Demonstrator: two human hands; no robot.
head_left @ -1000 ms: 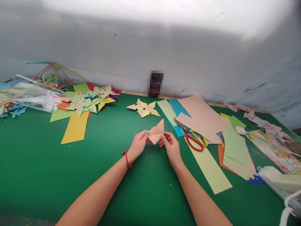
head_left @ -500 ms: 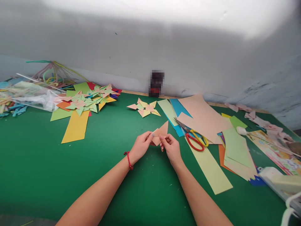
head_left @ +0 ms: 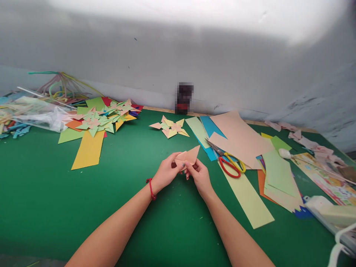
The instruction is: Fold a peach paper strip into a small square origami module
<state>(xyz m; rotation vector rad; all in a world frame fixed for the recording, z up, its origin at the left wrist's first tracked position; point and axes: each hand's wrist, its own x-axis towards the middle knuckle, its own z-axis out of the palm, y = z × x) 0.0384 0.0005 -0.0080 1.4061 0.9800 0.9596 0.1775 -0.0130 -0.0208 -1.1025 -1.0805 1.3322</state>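
Between my two hands is a small folded piece of peach paper (head_left: 191,154), with one sharp point sticking up to the right. My left hand (head_left: 170,165) pinches its left side, the thumb pressing near the lower middle. My right hand (head_left: 198,173) grips the lower right part, its thumb close to the left thumb. The fingers behind the paper are partly hidden. Just beyond my hands lies a star (head_left: 171,127) of folded peach and yellow paper pieces. Right of my right hand, scissors (head_left: 230,167) with red and yellow handles rest on paper sheets.
A pile of folded paper stars (head_left: 96,120) and a yellow strip (head_left: 88,150) lie left. A clear plastic bag (head_left: 47,115) is beyond them. Large peach sheets (head_left: 239,137), a pale green strip (head_left: 250,200) and a white glue gun (head_left: 322,207) occupy the right. A wall stands behind the green table (head_left: 125,222).
Both thumbs have come together at the lower middle of the peach paper. The paper has turned slightly, its point leaning further right.
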